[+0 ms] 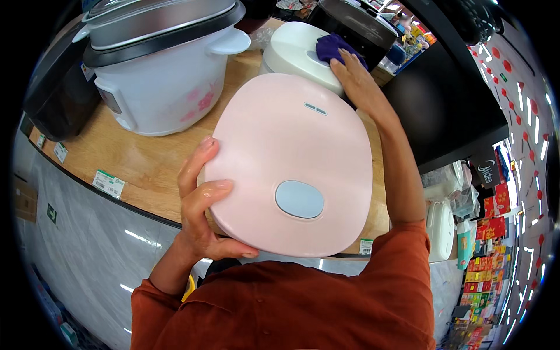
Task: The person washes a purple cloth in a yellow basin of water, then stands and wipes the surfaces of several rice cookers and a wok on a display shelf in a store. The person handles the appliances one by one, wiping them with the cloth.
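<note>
A pink rice cooker [280,148] with a grey oval button on its lid fills the middle of the view, near the shelf's front edge. My left hand [203,205] grips its left side, fingers on the lid's rim and thumb at the lower front. Beyond it stands a white rice cooker [291,50]. My right hand [356,81] reaches over to that one, pressing a bunched purple cloth [334,48] against its lid. The palm side of the right hand is hidden.
A white cooker with pink flowers and a steamer top [162,87] stands at left, beside a black appliance [61,87]. Behind is a dark cooker [358,26]; a large black panel [446,100] rises at right. Price tags [108,183] line the wooden shelf [144,175].
</note>
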A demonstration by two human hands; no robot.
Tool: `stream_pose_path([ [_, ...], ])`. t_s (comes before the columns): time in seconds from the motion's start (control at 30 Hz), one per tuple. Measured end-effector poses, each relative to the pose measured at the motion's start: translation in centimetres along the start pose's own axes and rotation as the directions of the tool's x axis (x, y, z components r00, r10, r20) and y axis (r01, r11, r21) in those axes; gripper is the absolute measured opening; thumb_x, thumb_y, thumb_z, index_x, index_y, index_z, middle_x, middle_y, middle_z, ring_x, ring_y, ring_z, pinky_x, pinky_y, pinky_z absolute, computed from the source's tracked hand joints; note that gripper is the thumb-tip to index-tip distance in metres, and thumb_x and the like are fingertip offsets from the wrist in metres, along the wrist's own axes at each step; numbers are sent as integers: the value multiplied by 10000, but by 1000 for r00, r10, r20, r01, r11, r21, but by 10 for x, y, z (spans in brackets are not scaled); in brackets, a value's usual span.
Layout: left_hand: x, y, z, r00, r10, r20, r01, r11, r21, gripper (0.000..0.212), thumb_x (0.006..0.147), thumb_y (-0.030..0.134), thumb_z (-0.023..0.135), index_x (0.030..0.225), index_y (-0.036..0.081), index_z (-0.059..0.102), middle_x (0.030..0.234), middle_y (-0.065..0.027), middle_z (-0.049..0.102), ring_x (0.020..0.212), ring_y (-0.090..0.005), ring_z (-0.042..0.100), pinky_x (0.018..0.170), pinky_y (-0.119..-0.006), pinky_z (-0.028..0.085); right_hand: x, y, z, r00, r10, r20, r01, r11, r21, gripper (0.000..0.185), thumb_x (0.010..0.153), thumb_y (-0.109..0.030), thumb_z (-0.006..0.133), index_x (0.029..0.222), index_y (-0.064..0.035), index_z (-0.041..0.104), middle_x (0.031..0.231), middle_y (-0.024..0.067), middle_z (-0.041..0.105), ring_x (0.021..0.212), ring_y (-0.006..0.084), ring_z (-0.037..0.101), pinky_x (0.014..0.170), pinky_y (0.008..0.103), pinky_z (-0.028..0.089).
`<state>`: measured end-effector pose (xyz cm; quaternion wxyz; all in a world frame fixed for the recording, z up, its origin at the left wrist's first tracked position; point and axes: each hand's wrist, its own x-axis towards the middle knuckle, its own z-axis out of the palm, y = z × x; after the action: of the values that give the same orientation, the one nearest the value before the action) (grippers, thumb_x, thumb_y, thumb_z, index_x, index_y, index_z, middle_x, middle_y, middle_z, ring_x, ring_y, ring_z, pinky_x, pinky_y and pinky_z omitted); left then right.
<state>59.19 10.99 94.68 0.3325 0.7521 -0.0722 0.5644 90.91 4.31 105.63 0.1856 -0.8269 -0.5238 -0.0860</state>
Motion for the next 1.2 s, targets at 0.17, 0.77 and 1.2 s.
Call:
stream_pose_path([
  [0.17,0,0,5,1000,-3,-12,2,997,-71,804,665,618,691,1199,91,403,1337,-284,324,1251,-434,335,1007,-531,300,76,67,6,997,18,72,-18,1000,1,630,935,-460,325,1322,32,397,1383,269,343,1308,374,308,1088,367,233],
  [0.77,1,0,4,1000,4,-24,-6,998,-65,786,640,575,734,1184,87,444,1330,-259,346,1253,-403,341,1017,-508,271,35,-20,-11,923,-310,227,279,947,158,662,925,-488,408,1395,-32,310,1439,192,300,1341,302,278,1108,341,188],
  [1.2,6,5,2,1000,-12,-26,11,1000,-24,755,648,562,732,1177,95,462,1332,-223,359,1242,-390,352,1006,-488,260,133,79,8,955,15,297,49,977,-206,616,920,-381,417,1310,93,374,1364,270,377,1287,325,369,1070,332,264],
])
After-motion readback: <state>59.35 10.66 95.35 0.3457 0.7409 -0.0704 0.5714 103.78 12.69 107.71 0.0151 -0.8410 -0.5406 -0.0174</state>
